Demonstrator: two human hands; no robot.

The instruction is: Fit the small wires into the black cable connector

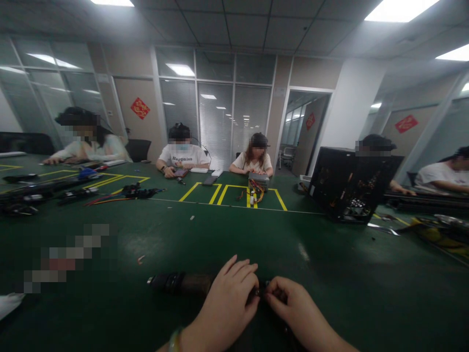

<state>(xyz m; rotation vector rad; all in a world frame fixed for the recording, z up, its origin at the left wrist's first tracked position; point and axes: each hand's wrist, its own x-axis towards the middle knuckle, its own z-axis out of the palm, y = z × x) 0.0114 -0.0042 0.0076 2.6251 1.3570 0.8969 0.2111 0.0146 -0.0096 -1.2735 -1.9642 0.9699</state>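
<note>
A dark, long part [179, 282] lies flat on the green table [227, 234] near the front edge. My left hand [230, 298] rests on its right end with fingers curled over it. My right hand [289, 303] is closed in a pinch on a small piece at that same end, which I cannot make out. The two hands touch at the fingertips. Most of the part's right end is hidden under them.
A black computer case [348, 183] stands at the right. A power supply with coloured wires [256, 183] sits in a yellow-marked box. Cables and dark parts [73, 193] lie at the left. Several people sit around the far side.
</note>
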